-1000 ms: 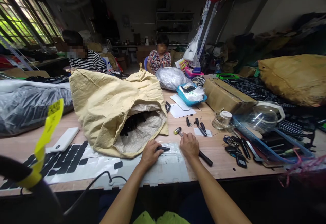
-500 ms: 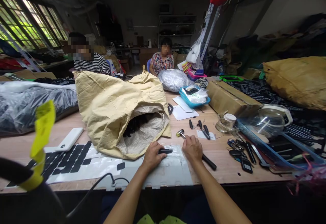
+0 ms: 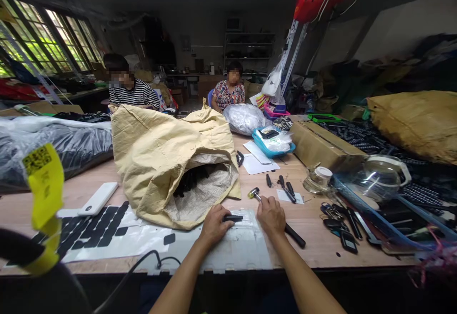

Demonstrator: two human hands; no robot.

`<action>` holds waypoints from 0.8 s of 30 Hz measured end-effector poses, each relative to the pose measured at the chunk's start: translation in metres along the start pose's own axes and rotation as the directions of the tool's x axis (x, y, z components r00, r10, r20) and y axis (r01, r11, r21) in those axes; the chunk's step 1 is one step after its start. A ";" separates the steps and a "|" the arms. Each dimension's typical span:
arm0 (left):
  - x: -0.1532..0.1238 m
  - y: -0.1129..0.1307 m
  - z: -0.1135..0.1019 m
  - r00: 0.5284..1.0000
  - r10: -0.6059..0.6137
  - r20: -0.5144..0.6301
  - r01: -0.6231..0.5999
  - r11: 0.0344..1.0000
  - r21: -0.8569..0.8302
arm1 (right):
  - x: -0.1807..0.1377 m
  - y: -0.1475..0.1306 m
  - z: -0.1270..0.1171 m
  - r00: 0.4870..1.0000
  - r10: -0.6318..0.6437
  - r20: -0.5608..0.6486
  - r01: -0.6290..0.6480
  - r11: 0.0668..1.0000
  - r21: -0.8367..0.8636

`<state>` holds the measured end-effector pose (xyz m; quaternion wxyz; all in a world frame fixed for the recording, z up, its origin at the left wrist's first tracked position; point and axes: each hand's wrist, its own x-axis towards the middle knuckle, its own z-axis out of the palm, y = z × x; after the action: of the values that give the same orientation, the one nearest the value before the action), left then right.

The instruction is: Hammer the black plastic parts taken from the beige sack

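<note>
My left hand [image 3: 216, 226] rests at the left side of a grey-white board [image 3: 246, 247], its fingers closed on a small black bar-shaped part [image 3: 233, 218]. The part lies flat and points to the right. My right hand [image 3: 271, 216] is closed round the shaft of a small hammer [image 3: 295, 236] at the board's right edge. The hammer's yellowish head [image 3: 253, 192] shows beyond my fingers, and its black grip sticks out behind the hand. Just past my left hand, a cream cloth sack [image 3: 153, 157] gapes open with black pieces inside.
Screwdrivers [image 3: 286, 190], keys [image 3: 333, 226] and a blue tray [image 3: 357, 200] with a glass jug [image 3: 380, 176] lie to the right. A white phone-like device [image 3: 98, 199] and a sheet of black pads [image 3: 96, 228] are at left. Two people sit across the table.
The view has tilted up slightly, so everything sits a little lower. Both hands keep nearly the same hold on the black part and the hammer.
</note>
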<state>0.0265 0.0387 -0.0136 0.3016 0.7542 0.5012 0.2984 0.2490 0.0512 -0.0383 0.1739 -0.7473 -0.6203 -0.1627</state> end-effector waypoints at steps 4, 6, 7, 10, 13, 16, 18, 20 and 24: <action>0.000 0.000 0.000 1.000 0.001 -0.003 -0.001 1.000 0.006 | 0.000 0.000 0.000 1.000 -0.003 0.001 0.003 1.000 0.004; 0.000 0.001 -0.001 1.000 0.001 -0.002 -0.001 1.000 0.008 | 0.000 0.000 0.000 1.000 -0.001 0.002 0.001 1.000 0.007; 0.000 0.001 -0.001 1.000 0.003 -0.002 -0.003 1.000 0.009 | 0.000 -0.001 0.000 1.000 0.001 0.002 -0.001 1.000 0.009; 0.000 0.001 -0.001 1.000 0.008 -0.002 -0.008 1.000 0.018 | 0.001 -0.001 0.000 1.000 0.005 -0.003 -0.005 1.000 0.013; 0.000 0.000 -0.002 1.000 0.007 -0.004 -0.007 1.000 0.024 | 0.000 -0.002 0.001 1.000 0.009 -0.006 -0.008 1.000 0.016; 0.000 -0.001 -0.001 1.000 0.010 -0.002 -0.010 1.000 0.019 | 0.000 -0.002 0.001 1.000 0.010 -0.006 -0.010 1.000 0.013; 0.000 -0.002 -0.001 1.000 0.012 -0.003 -0.012 1.000 0.017 | 0.000 -0.002 0.002 1.000 0.007 -0.008 -0.007 1.000 0.009; 0.001 -0.002 -0.001 1.000 0.010 -0.007 -0.010 1.000 0.017 | 0.000 -0.002 0.002 1.000 0.004 -0.013 -0.004 1.000 0.006; 0.001 -0.004 0.000 1.000 0.015 -0.012 -0.015 1.000 0.014 | 0.000 -0.002 0.002 1.000 0.003 -0.023 -0.003 1.000 0.001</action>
<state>0.0245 0.0408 -0.0164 0.2912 0.7581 0.4995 0.3016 0.2468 0.0524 -0.0400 0.1818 -0.7464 -0.6170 -0.1706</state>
